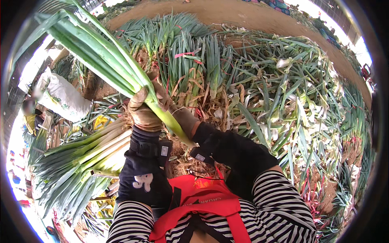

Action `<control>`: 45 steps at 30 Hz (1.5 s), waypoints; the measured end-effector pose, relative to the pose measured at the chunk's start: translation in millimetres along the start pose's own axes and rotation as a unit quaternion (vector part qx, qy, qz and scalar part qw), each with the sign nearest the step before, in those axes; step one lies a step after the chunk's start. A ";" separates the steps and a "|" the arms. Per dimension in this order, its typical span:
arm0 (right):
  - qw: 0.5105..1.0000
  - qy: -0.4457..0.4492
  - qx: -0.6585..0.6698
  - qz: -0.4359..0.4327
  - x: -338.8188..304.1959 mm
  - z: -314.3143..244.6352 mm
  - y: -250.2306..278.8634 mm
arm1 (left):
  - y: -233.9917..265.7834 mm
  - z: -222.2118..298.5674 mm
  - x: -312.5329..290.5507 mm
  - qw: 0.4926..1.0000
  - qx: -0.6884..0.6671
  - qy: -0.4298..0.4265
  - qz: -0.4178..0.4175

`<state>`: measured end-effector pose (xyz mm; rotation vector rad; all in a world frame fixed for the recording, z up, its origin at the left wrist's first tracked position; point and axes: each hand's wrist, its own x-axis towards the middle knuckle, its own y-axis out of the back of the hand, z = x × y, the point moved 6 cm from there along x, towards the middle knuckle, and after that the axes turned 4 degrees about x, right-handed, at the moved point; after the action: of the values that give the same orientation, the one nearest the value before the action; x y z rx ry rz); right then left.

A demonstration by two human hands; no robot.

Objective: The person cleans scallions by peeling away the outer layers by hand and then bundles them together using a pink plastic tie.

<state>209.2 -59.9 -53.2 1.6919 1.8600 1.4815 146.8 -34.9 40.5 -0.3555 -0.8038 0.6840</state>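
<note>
Both of my hands wear soiled tan gloves and are closed round one large green onion [170, 123]. My left hand [144, 113] grips the stalk where the green leaves begin to fan out. Close beside it, my right hand [184, 117] wraps the stalk from the right side, partly hidden behind it. The leaves reach up to the upper left, and the pale lower end points down toward my right wrist. To the left of my left forearm lies a pile of green onions [93, 156], their white ends toward me.
Tied bundles of green onions [186, 60] stand ahead, some with pink ties. Loose leaves and peelings [287, 105] cover the ground on the right. A white sack [60, 97] and another person [30, 115] are at the left. A dirt path [227, 14] runs along the far side.
</note>
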 end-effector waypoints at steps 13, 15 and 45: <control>0.937 0.178 -0.278 0.113 -44.7 4.1 7.8 | 47.5 61.7 1.4 0.974 -0.182 -0.075 -0.110; 0.960 0.056 -0.275 -0.008 -54.4 -2.0 -5.8 | 51.5 66.9 -0.9 0.986 -0.121 -0.101 -0.051; 0.886 -0.204 0.415 -0.046 -59.8 41.0 13.0 | 77.6 115.2 -21.7 0.991 -0.067 -0.112 0.021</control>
<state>265.5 -91.5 -88.7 1.9655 2.4127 0.1922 16.0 11.6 62.4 -0.4238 -1.0624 0.7198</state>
